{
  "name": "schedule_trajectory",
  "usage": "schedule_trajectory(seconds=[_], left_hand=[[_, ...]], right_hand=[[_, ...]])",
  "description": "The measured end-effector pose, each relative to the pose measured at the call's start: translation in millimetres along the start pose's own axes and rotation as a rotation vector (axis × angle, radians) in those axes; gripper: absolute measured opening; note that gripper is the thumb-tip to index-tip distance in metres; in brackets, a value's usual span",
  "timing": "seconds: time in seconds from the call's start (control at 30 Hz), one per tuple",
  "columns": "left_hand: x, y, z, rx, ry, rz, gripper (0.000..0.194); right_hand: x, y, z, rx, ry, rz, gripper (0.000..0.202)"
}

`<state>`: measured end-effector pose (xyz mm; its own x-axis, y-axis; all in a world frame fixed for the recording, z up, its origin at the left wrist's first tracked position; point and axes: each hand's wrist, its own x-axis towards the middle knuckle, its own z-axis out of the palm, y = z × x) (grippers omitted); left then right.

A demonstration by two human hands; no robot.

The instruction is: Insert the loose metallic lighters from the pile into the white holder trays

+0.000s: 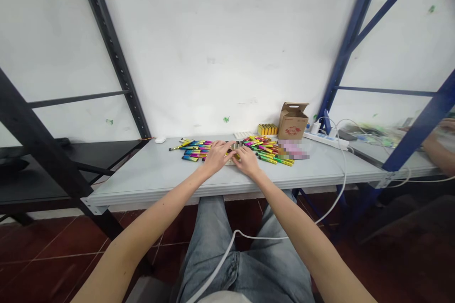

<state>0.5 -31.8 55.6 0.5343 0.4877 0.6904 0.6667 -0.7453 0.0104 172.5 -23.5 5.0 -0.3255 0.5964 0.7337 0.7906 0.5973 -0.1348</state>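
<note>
My left hand (216,155) and my right hand (246,160) meet over the middle of the light grey table (149,175). Their fingers curl around a small holder with metallic round tops, mostly hidden between them; what each hand grips is too small to make out. Left of my left hand lies a pile of shiny coloured sticks (190,157) in blue, pink and yellow. More sticks (266,157), green, red and yellow, lie beside my right hand.
Behind the right pile stand a yellow block of upright tubes (267,129) and an open cardboard box (292,123). A white rack (243,135) lies near the wall. A power strip (326,140) with white cables sits at the right; another person's arm (439,151) shows far right.
</note>
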Motion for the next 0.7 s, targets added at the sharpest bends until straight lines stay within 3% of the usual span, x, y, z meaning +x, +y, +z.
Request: schedule_trajectory(seconds=[0.17,0.37,0.5,0.7], left_hand=[[-12.1,-15.4,1.8,-0.055,0.030,-0.140,0.041],[-38.0,-39.8,10.6,-0.046,-0.177,-0.065,0.026],[-38.9,-37.2,19.6,-0.074,-0.250,-0.103,0.023],[-31.2,-28.2,27.8,-0.022,-0.247,-0.195,0.017]], right_hand=[[0.6,2.9,4.5,0.010,0.037,0.097,0.033],[-1.2,5.6,6.2,0.061,0.057,0.229,0.035],[-2.4,7.0,4.1,0.090,0.066,0.324,0.033],[-2.2,4.0,0.4,0.080,0.074,0.373,0.035]])
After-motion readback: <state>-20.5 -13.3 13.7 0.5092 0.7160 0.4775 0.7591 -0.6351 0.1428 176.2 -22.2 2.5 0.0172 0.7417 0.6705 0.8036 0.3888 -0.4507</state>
